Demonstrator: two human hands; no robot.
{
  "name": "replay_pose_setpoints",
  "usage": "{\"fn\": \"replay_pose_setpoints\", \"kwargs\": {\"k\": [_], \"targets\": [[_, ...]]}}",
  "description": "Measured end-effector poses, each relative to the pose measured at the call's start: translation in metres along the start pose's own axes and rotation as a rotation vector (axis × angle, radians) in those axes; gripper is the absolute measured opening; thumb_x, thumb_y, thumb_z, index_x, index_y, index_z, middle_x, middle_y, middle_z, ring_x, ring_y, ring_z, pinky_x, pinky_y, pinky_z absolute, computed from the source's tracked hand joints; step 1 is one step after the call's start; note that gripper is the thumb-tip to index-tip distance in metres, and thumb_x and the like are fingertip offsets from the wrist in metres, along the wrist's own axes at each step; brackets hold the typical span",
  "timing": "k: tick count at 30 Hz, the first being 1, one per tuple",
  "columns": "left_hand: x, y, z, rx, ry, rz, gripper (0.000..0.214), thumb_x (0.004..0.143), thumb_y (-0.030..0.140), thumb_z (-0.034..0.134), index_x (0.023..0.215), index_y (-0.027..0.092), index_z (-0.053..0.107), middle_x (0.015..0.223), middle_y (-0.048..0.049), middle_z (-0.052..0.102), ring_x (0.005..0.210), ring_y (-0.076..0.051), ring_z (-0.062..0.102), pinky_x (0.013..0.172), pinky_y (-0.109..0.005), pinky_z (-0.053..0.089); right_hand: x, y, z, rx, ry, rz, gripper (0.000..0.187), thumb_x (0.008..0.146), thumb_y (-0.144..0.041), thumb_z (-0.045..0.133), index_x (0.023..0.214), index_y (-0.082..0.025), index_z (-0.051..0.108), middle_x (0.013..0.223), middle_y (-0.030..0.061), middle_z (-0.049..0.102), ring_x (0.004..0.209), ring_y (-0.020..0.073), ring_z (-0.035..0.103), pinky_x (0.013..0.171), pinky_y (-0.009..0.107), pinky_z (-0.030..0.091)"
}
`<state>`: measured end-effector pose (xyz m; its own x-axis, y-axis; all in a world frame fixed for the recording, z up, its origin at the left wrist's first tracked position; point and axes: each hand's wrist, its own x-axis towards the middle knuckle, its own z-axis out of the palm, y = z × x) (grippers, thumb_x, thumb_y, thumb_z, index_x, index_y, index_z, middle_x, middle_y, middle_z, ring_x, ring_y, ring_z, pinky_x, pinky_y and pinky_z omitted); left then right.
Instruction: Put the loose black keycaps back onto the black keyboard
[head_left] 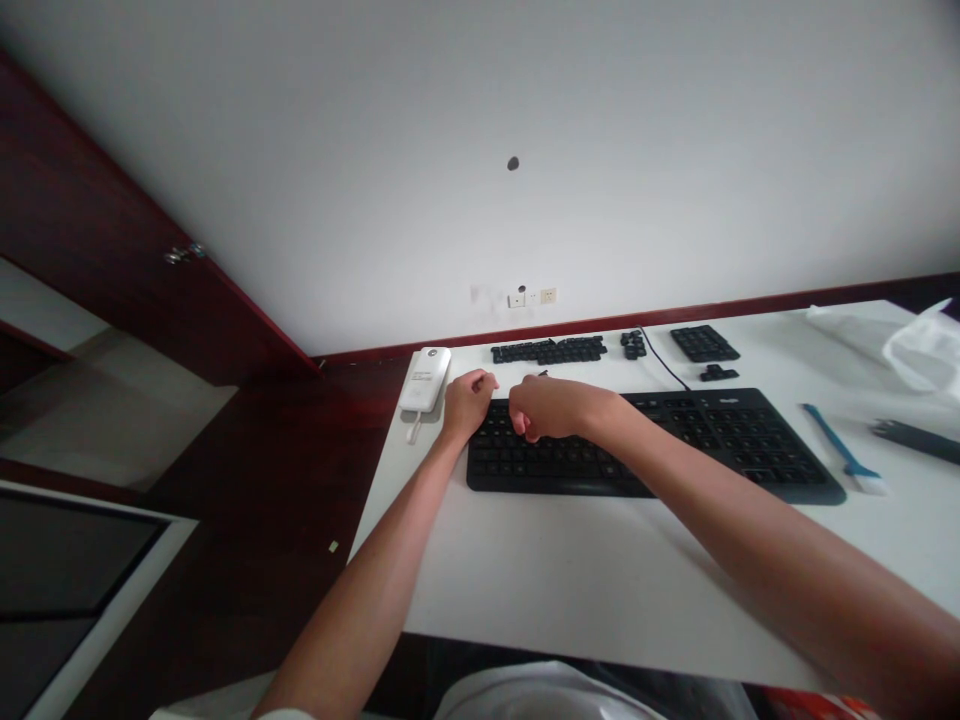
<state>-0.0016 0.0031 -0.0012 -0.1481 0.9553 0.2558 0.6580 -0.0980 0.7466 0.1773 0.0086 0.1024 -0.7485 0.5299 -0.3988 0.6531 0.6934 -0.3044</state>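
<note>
A: Starting at the left, what is there?
B: White device (425, 381) with a strap, flat on the left end of the white table (570, 580). Just right of it, the left hand (468, 404), fingers curled in, at the far left corner of the black keyboard (694, 425). Cannot tell whether it grips anything.

A: Keyboard's position and look?
B: Flat across the middle of the table, wide, rounded corners. Left part: close rows of dark keys, faint pale marks on some, plain dark border along the near edge.

A: Right hand (556, 405)?
B: Above the left part of the keys, fingers folded downward. Fingertips hidden; cannot tell if they pinch something. Right forearm (720, 490) crosses the board and covers keys midway.

A: Behind it, left to right?
B: Black keycaps (551, 350) in a long band, then a small cluster (633, 345), then a thin cable (664, 360) running to the board's far edge.

A: Right end?
B: Number block in view, pale logo above it, border greyer at the near corner. Behind, a squarish keycap group (705, 343) and a smaller one (718, 373). Beyond: blue brush (840, 445), pale bristles; dark tool (919, 441); crumpled white plastic (922, 345).
</note>
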Motion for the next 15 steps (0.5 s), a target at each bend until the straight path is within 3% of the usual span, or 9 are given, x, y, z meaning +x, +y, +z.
{"fn": "replay_pose_setpoints", "kwargs": {"k": [15], "targets": [[0.0006,0.0012,0.0006,-0.001,0.002,-0.020,0.032,0.091,0.037,0.052,0.070,0.019,0.068,0.059,0.0029,0.053,0.062,-0.014,0.048,0.060,-0.028,0.030,-0.0010,-0.0052,0.0023,-0.021,0.009,-0.011,0.022,0.081,-0.006,0.074,0.100,-0.014,0.084,0.092,0.0107,0.079,0.086,0.0242,0.074,0.067,0.028,0.047]]}}
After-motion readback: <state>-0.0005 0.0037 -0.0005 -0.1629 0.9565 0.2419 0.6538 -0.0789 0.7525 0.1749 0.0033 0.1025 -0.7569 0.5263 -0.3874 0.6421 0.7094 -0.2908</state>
